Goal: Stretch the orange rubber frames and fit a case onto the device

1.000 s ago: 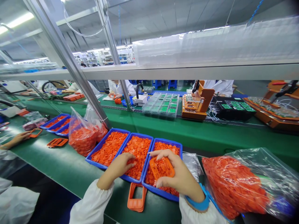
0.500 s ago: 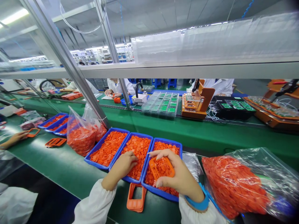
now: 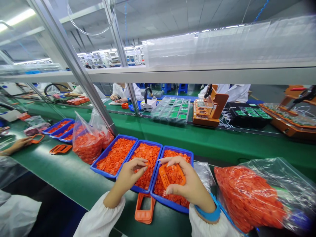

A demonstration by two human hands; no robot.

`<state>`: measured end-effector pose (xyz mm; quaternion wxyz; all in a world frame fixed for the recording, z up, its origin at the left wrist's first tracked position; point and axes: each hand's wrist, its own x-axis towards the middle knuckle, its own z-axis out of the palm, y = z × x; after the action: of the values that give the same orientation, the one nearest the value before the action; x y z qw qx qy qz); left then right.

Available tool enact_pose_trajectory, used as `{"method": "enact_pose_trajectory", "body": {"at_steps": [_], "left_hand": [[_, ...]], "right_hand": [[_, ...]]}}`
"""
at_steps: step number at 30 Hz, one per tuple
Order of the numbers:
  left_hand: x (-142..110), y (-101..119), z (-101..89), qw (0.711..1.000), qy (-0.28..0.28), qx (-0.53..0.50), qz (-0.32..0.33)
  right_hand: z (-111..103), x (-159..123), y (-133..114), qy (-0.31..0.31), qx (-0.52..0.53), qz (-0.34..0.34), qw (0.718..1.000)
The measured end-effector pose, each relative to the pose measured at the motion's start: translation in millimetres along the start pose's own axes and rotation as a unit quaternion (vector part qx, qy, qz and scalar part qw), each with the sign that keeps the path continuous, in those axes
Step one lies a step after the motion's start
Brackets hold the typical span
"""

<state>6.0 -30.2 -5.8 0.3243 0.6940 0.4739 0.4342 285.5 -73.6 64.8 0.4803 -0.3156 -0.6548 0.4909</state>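
Note:
My right hand [image 3: 184, 176] holds an orange plastic frame [image 3: 164, 177] by its edges, thumb below and fingers above, over the right-hand blue tray [image 3: 170, 204]. Loose small orange pieces fill that tray and show through the frame's opening. Above the middle blue tray [image 3: 140, 189], my left hand [image 3: 128, 174] has its thumb and fingertips drawn close together. Anything small between them is lost against the orange pieces [image 3: 145, 151] behind. A stack of similar orange frames [image 3: 144, 216] lies on the green table just in front of the trays.
A third blue tray [image 3: 103, 172] adjoins on the left, beside a bag of orange pieces [image 3: 87, 148]. Another large clear bag [image 3: 247, 197] lies right of my right arm. A metal post [image 3: 81, 72] slants down behind the trays. A co-worker's hand [image 3: 22, 143] is at far left.
My left hand has lifted from the pieces in the middle tray, and its thumb and fingertips now show. The right hand keeps the orange frame in nearly the same place.

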Motion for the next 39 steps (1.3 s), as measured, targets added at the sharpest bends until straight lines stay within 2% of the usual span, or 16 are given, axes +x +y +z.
{"method": "enact_pose_trajectory", "body": {"at_steps": [8,11,15,21,25,29,32,35,39], "left_hand": [[-2.9,32.5,1.9,0.989,0.021,-0.146,0.001],[-6.6,44.8,7.3,0.978,0.045,-0.202,-0.037],[-10.4,60.5,14.2,0.972,0.049,-0.216,-0.078],[-19.2,75.3,31.5,0.944,0.054,-0.304,-0.117],[-23.6,82.2,47.7,0.925,0.063,-0.350,-0.131],[-22.5,87.2,54.9,0.905,0.079,-0.398,-0.130],[-20.1,88.4,52.2,0.894,0.021,-0.424,-0.142],[-17.7,87.7,48.3,0.910,-0.075,-0.386,-0.130],[-12.4,86.1,47.4,0.931,-0.090,-0.344,-0.088]], "right_hand": [[4.4,2.5,1.6,0.009,-0.019,-0.001,1.000],[7.2,3.9,3.8,0.018,-0.025,-0.012,0.999],[13.3,5.0,7.1,0.028,-0.034,-0.034,0.998],[22.1,5.3,13.2,0.070,-0.059,-0.115,0.989],[24.6,6.3,12.9,0.064,-0.107,-0.177,0.976],[25.3,7.3,9.9,0.055,-0.123,-0.204,0.970],[25.0,7.1,7.8,0.050,-0.127,-0.205,0.969],[24.8,6.7,5.7,0.036,-0.151,-0.195,0.968],[23.9,7.7,3.8,0.037,-0.161,-0.198,0.966]]}}
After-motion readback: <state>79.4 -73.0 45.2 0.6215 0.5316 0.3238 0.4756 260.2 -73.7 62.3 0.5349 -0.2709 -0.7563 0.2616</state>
